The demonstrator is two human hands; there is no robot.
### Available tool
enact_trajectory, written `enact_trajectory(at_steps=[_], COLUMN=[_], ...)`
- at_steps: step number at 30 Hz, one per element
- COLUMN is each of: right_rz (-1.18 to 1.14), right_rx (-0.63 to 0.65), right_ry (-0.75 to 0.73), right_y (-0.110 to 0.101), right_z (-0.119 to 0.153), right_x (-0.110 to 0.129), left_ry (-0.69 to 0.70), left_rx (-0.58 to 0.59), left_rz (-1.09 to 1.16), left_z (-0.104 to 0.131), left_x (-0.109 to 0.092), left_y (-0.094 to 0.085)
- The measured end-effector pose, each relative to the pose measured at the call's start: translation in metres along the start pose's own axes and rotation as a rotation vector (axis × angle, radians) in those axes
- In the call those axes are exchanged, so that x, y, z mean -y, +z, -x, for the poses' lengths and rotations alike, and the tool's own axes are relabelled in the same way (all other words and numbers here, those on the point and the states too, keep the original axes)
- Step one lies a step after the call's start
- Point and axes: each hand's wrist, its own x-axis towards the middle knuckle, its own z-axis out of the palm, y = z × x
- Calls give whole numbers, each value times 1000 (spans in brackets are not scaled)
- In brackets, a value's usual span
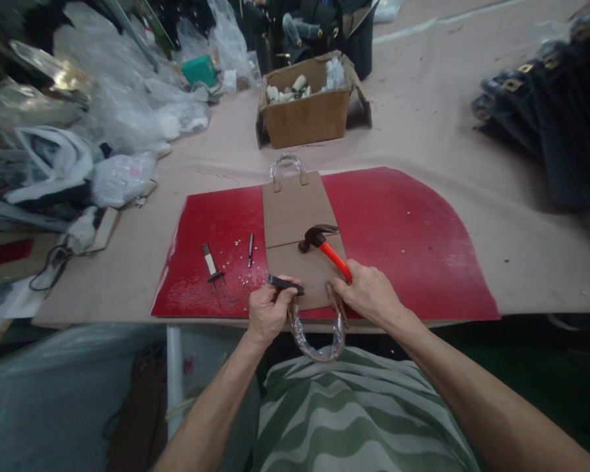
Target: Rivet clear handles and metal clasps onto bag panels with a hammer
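Note:
A tan bag panel (299, 219) lies flat on a red mat, with a plastic-wrapped handle (288, 160) at its far end and another wrapped handle (319, 354) hanging over the table's front edge. My left hand (270, 311) grips a dark, flat bar-like tool (282, 283) by the near handle's left end. In my right hand (371, 292) is a claw hammer (319, 237) with an orange grip, its head above the panel. That hand rests close to the near handle's right end.
On the red mat (398, 229) lie a pronged tool (210, 262), a thin metal rod (250, 250) and small scattered bits. Behind stands a cardboard box (307, 121) of small parts. Dark bag pieces (545, 118) are stacked at right; plastic bags (128, 98) crowd the left.

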Motion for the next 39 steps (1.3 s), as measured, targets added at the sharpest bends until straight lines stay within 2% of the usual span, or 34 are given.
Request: enact_trajectory(at_steps=[16, 19, 26, 32, 39], right_rz=[1, 2, -12, -18, -38], right_rx=[-12, -25, -16, -14, -24], right_ry=[2, 5, 14, 6, -14], right_y=[2, 2, 1, 0, 2], right_z=[-1, -1, -2, -1, -1], right_x=[-1, 0, -1, 0, -3], left_ry=[37, 90, 314, 265, 302], left_rx=[14, 10, 29, 63, 38], left_rz=[-53, -87, -234, -203, -212], left_z=[0, 0, -2, -5, -2], left_x=[4, 4, -3, -3, 4], left_y=[3, 6, 12, 9, 11])
